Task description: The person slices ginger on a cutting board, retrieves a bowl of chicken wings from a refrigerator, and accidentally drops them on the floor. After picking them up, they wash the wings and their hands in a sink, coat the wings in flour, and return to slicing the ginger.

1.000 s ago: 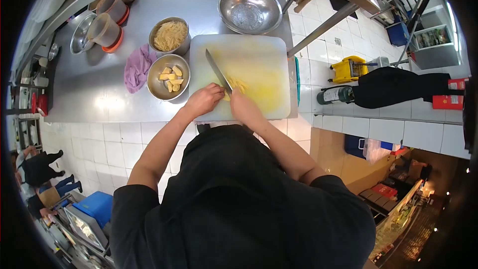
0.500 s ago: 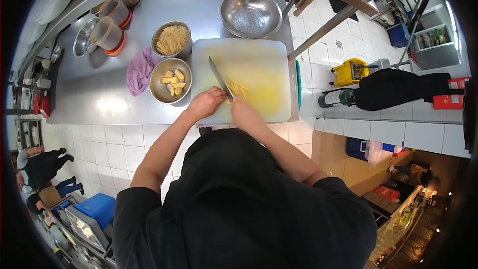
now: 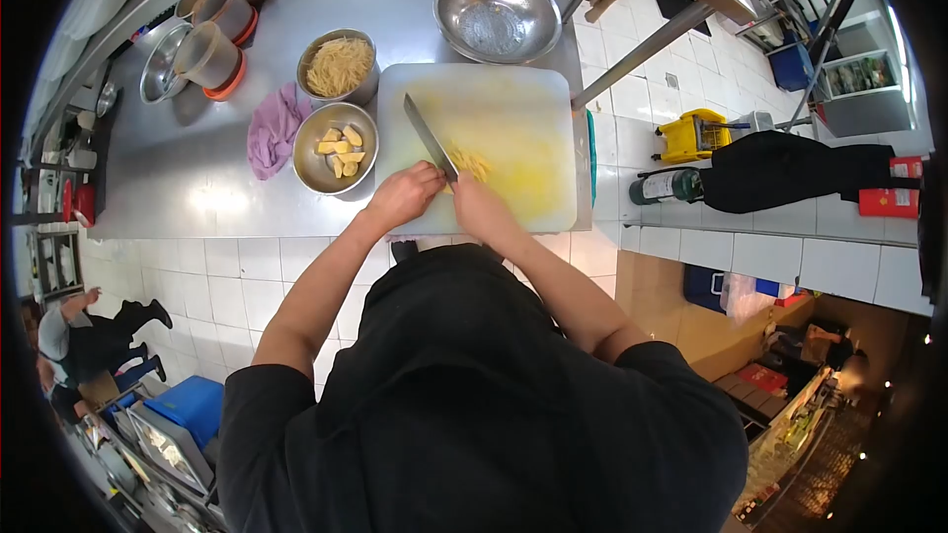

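My right hand (image 3: 481,207) is wrapped around the handle of a kitchen knife (image 3: 427,133), its blade pointing away and to the left over the white cutting board (image 3: 533,104). Just left of the blade, my left hand (image 3: 408,193) has its fingers curled and pressed down on a pale yellow piece (image 3: 449,190), mostly hidden by the fingers. Thin yellow strips (image 3: 471,162) lie to the right of the knife. Beside the board, a small steel bowl (image 3: 308,176) holds several peeled yellow chunks (image 3: 341,150). Behind it stands a steel pot (image 3: 360,92) filled with pale shreds (image 3: 339,66).
A large steel bowl (image 3: 497,15) stands behind the board. On the left are a purple cloth (image 3: 275,133), plastic tubs (image 3: 209,54) and another steel bowl (image 3: 158,71). A metal post (image 3: 642,49) rises at the table's right. Other people (image 3: 89,341) are at far left.
The view has shifted slightly, so the table sits a little higher. Both hands keep their places at the knife and the piece. At far left, a person's arm and legs have moved.
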